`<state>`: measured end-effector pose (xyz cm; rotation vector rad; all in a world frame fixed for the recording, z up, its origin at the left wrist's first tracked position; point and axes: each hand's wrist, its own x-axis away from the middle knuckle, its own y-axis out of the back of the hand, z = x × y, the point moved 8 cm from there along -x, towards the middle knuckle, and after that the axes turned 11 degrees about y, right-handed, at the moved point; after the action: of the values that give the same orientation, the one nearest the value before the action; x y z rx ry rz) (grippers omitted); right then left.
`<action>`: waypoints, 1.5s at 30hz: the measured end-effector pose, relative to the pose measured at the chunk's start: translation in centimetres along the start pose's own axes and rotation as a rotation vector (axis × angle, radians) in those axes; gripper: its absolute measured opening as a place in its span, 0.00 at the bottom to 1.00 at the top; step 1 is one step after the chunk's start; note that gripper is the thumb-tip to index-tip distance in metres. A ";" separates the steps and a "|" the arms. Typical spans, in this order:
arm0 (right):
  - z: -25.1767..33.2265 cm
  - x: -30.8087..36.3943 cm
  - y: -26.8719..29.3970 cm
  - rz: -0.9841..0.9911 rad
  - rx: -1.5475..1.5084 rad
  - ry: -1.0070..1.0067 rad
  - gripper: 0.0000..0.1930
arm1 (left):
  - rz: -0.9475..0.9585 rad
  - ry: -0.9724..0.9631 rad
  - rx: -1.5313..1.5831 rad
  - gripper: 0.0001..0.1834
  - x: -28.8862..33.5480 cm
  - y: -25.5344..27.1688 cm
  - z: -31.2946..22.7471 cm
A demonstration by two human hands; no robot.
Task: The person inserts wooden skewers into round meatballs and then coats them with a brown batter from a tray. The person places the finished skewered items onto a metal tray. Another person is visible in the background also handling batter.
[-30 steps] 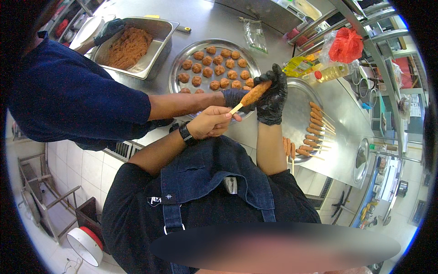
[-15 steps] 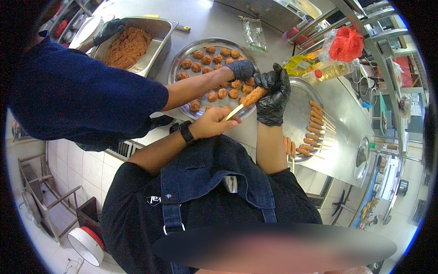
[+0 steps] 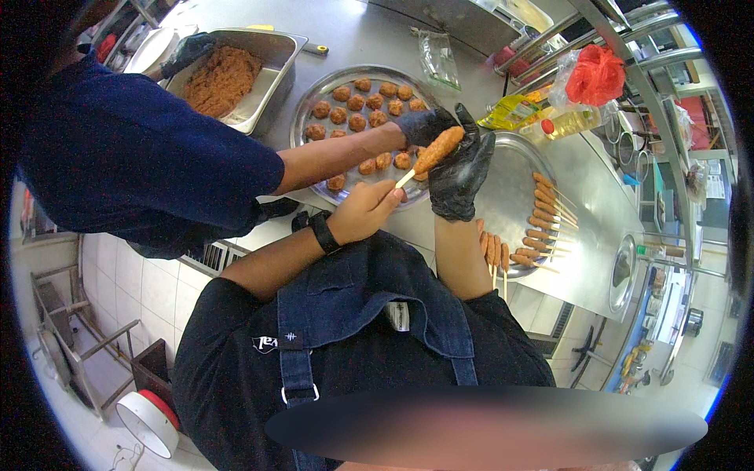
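My left hand (image 3: 363, 210), bare with a black wristband, grips the pale stick (image 3: 405, 179) of a minced-meat skewer (image 3: 440, 149). The meat is long, orange-brown and tilted up to the right. Behind and beside it, my right hand (image 3: 459, 184) in a black glove is opened, fingers apart, its palm close to the meat; whether they touch I cannot tell. Under the skewer lies a round metal tray (image 3: 326, 88) with several meatballs. A co-worker's dark-gloved hand (image 3: 420, 125) reaches over that tray, close to my right hand, its fingers partly hidden.
On the right, another round tray (image 3: 503, 192) bears several finished skewers (image 3: 542, 213). At the back left stands a deep metal pan (image 3: 275, 90) of minced meat, by the co-worker's other gloved hand (image 3: 188, 55). A yellow packet (image 3: 509, 114) and an oil bottle (image 3: 577, 122) stand at the right.
My right hand has uncurled from around the meat, and the skewer now shows whole. The co-worker's hand has shifted slightly over the meatball tray.
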<state>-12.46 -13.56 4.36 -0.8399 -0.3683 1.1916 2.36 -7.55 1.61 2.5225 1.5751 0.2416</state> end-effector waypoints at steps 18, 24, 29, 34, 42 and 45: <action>-2.7 0.8 1.3 0.041 -0.213 -0.169 0.39 | -0.086 -0.081 -0.112 0.09 0.3 0.5 -0.7; -2.5 1.7 1.1 0.040 -0.229 -0.209 0.38 | -0.110 -0.194 -0.115 0.08 0.3 0.3 -1.6; -1.8 0.9 2.1 0.030 -0.280 -0.178 0.38 | -0.037 -0.038 -0.060 0.10 0.3 -0.3 -1.1; 4.9 -0.9 9.2 -0.132 -0.262 0.067 0.30 | 0.150 0.004 0.106 0.11 0.4 -2.1 -1.0; 21.2 6.9 22.2 -0.500 0.189 0.463 0.22 | 0.636 0.409 0.092 0.12 -0.6 -10.8 1.5; 25.2 10.8 25.1 -0.738 0.259 0.489 0.21 | 0.821 0.532 0.072 0.13 -1.1 -14.9 2.0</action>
<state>-41.82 8.93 0.51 -0.6516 -0.0938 0.3181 -10.66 -2.19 -3.66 3.1924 0.5297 1.0244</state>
